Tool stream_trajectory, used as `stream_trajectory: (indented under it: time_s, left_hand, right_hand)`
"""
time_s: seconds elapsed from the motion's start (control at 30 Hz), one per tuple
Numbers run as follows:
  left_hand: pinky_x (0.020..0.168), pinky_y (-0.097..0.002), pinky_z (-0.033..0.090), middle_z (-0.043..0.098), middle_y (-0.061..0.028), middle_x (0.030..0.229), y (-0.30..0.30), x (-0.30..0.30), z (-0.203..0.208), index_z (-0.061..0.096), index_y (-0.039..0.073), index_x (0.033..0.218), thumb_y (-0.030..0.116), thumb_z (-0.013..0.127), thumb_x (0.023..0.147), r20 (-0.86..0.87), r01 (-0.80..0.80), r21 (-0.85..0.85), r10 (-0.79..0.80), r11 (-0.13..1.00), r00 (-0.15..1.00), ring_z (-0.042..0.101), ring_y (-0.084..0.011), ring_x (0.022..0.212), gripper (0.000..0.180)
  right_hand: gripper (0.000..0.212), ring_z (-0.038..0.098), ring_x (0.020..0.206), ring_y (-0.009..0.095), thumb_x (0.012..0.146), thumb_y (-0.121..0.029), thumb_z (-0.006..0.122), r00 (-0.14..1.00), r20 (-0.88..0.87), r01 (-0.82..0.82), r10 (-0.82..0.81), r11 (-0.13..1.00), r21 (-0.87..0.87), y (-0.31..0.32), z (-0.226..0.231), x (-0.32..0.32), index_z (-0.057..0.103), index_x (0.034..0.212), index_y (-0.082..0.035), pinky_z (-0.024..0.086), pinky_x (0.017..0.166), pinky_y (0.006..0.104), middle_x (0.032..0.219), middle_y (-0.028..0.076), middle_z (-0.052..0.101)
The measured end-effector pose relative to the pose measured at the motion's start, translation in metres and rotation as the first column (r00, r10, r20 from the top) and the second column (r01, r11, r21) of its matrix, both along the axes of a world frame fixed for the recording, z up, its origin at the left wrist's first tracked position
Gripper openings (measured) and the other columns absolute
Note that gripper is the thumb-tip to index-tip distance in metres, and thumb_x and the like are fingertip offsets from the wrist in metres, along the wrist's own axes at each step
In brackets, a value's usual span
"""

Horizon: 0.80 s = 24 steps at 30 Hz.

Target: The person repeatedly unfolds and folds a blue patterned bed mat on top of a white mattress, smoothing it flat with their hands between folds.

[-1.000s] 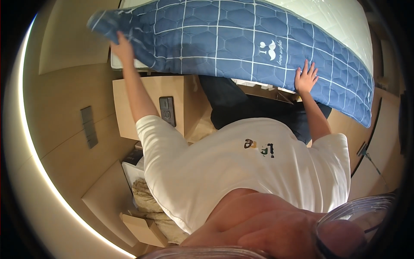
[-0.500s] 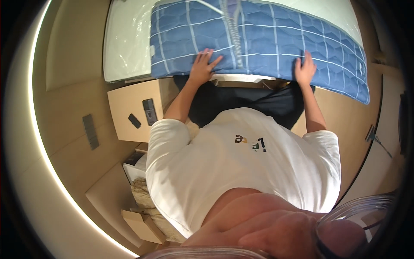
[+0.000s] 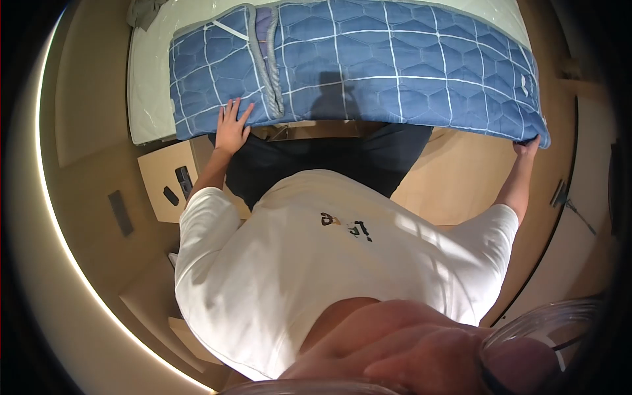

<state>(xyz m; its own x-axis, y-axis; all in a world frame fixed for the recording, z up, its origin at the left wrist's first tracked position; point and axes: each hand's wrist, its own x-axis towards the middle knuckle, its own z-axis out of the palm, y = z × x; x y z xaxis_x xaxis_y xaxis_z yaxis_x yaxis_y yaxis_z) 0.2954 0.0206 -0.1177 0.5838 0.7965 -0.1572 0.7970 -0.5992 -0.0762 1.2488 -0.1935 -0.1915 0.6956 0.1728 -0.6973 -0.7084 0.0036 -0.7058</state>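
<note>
A blue quilted mattress pad point(image 3: 368, 62) with white grid lines lies folded along the near side of a white mattress point(image 3: 148, 82). A grey-bound fold runs across its left part, with a strip of purple showing inside. My left hand point(image 3: 232, 130) rests on the pad's front edge left of that fold, fingers spread flat. At the pad's near right corner, my right hand point(image 3: 527, 147) is closed around the edge; some of its fingers are hidden by the fabric.
A light wooden bedside cabinet point(image 3: 153, 168) at the left carries a dark phone-like object point(image 3: 184, 178) and a small black item point(image 3: 171, 195). Grey cloth point(image 3: 143, 13) lies at the mattress's far left. A squeegee-like tool point(image 3: 559, 193) is at the right. The floor point(image 3: 454, 174) is light wood.
My right hand has moved right from the pad's top to its corner and closed on it. The left hand still lies flat, now left of the grey-bound fold. My body has shifted right.
</note>
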Motion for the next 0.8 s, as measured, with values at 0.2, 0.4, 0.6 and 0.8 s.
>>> stream_trajectory:
  time_s: [0.2,0.4,0.6,0.8]
  left_hand:
    - [0.121,-0.0578,0.025,0.032,-0.0254,0.16,0.023,0.051,-0.029,0.052,-0.008,0.128,0.031,0.079,0.082,0.192,0.026,0.046,-0.035,0.999,0.981,0.03,-0.0432,0.149,0.066]
    - [0.124,-0.0534,0.023,0.025,-0.0261,0.163,0.011,0.047,-0.009,0.039,-0.005,0.145,0.024,0.084,0.074,0.136,-0.053,0.029,0.049,0.998,0.989,0.024,-0.0422,0.152,0.089]
    - [0.125,-0.0537,0.021,0.022,-0.0245,0.164,0.017,0.046,-0.022,0.024,0.004,0.16,0.018,0.086,0.068,0.176,0.007,0.013,-0.009,1.0,0.984,0.021,-0.0406,0.154,0.112]
    - [0.123,-0.0567,0.022,0.028,-0.0246,0.163,0.019,0.036,-0.036,0.031,0.009,0.159,0.016,0.087,0.067,0.296,0.096,0.031,-0.101,0.995,0.95,0.027,-0.0425,0.151,0.108]
  right_hand:
    - [0.055,0.061,0.122,0.035,0.096,-0.034,0.062,0.868,0.468,-0.215,0.166,0.975,0.052,-0.015,0.053,0.068,0.055,0.137,0.002,0.049,0.105,0.0534,0.134,0.015,0.063]
    - [0.064,0.065,0.112,0.04,0.087,-0.027,0.071,0.211,0.861,-0.042,0.462,0.885,-0.464,0.123,0.091,-0.166,0.049,0.135,0.009,0.05,0.101,0.0456,0.123,0.026,0.065]
    - [0.086,0.037,0.148,0.037,0.073,0.007,0.059,-0.287,0.869,-0.516,0.404,0.698,-0.496,0.149,0.108,-0.429,0.036,0.155,-0.005,0.027,0.124,0.0448,0.158,0.017,0.042]
    - [0.092,0.036,0.149,0.035,0.068,0.008,0.066,-0.725,0.505,-0.39,0.468,0.325,-0.862,0.127,0.029,-0.565,0.045,0.153,-0.019,0.028,0.122,0.0509,0.16,0.012,0.04]
